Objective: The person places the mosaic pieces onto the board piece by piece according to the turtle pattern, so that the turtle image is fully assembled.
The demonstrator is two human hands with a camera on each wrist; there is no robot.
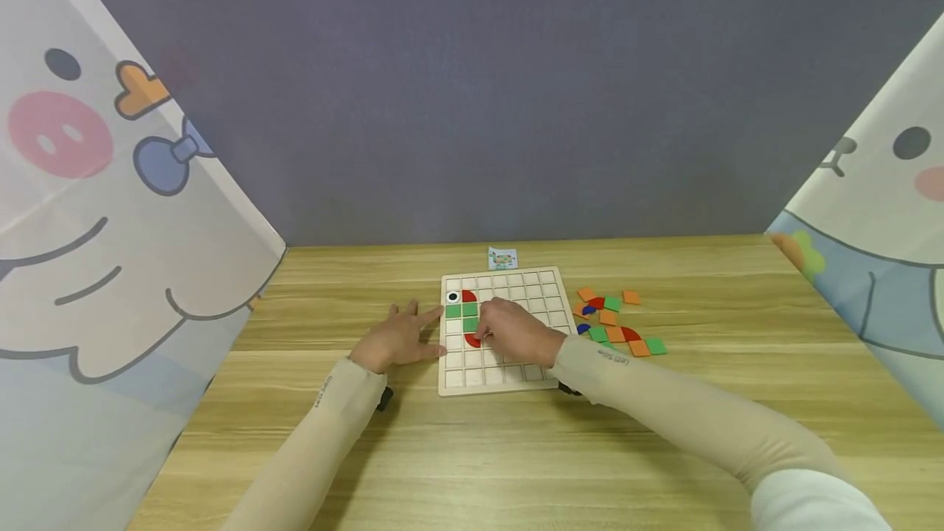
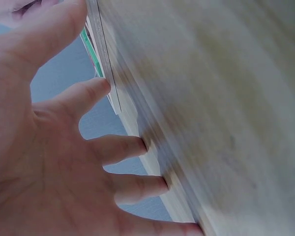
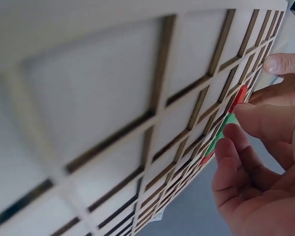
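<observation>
The pale gridded board (image 1: 463,378) lies on the wooden tabletop (image 1: 516,465), in the middle of the scene. The left hand (image 1: 398,340) is at its left side, fingers straight and spread wide, its grip holding nothing; the index fingertip touches the board's left edge and the thumb reaches to that same edge.

The right hand (image 1: 512,330) reaches in from the right, over the board. Its fingers are curled, with the thumb tip at a red quarter-round tile (image 1: 471,340) in the second column from the left; I cannot tell whether the grip pinches that tile or only touches it.

Just beyond that tile, in the same column, sits a green square tile (image 1: 470,324), with two more green squares (image 1: 461,310) side by side in the next row. Farther still are a white eye tile (image 1: 453,297) at left and another red quarter-round (image 1: 469,296) at its right.

Right of the board, loose orange, green, red and blue tiles (image 1: 615,334) are scattered. A small printed card (image 1: 503,259) lies just past the board's far edge.
</observation>
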